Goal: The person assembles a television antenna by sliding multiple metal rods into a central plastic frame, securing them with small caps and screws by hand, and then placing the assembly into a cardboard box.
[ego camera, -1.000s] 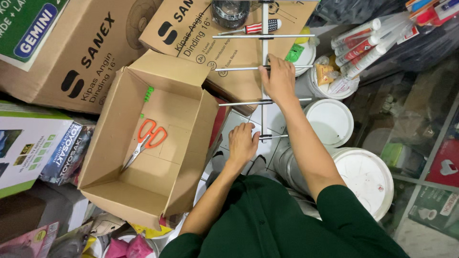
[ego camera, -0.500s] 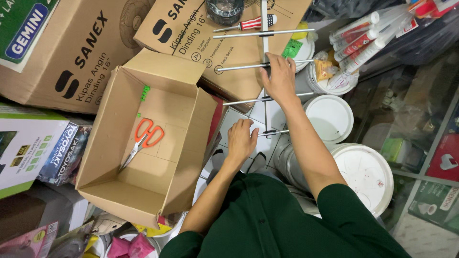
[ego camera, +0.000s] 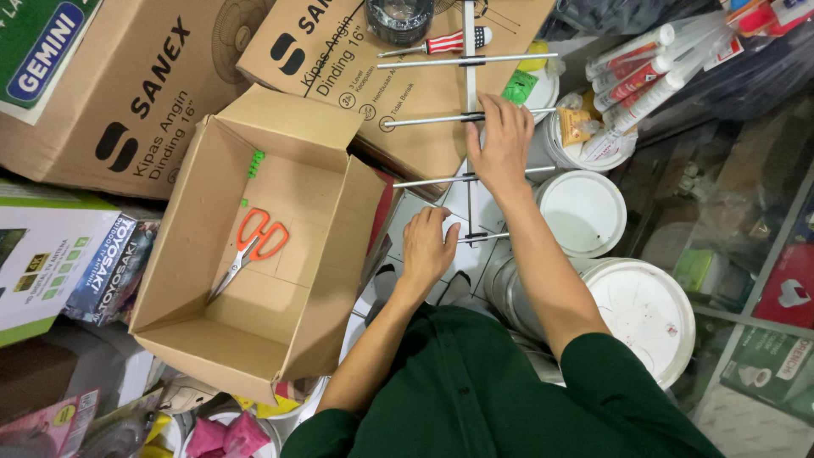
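Nearest, the person's dark green sleeves (ego camera: 509, 399) fill the bottom of the view, with both forearms reaching forward over a metal antenna frame (ego camera: 469, 127) that lies across white bucket lids and a large cardboard carton.

The left hand (ego camera: 426, 248) rests near the low end of the frame's central spine, fingers curled loosely beside the shortest cross rod (ego camera: 475, 237); whether it actually pinches the rod I cannot tell. Farther up, the right hand (ego camera: 504, 144) lies palm down on the spine, fingers spread over the third cross rod (ego camera: 462, 119), pressing or steadying rather than closing around it.

Judging from the layout, the assembly looks well advanced: four cross rods sit on the spine at even spacing, and the hands appear busy with adjusting.

To the left, an open cardboard box (ego camera: 254, 254) holds orange-handled scissors (ego camera: 250, 250) and small green plastic pieces (ego camera: 255, 161), both untouched. Beyond the right hand lies a red-and-white screwdriver (ego camera: 441, 42) on the printed carton (ego camera: 356, 76), and a cluster of sealant tubes (ego camera: 644, 64) sits at the far right.
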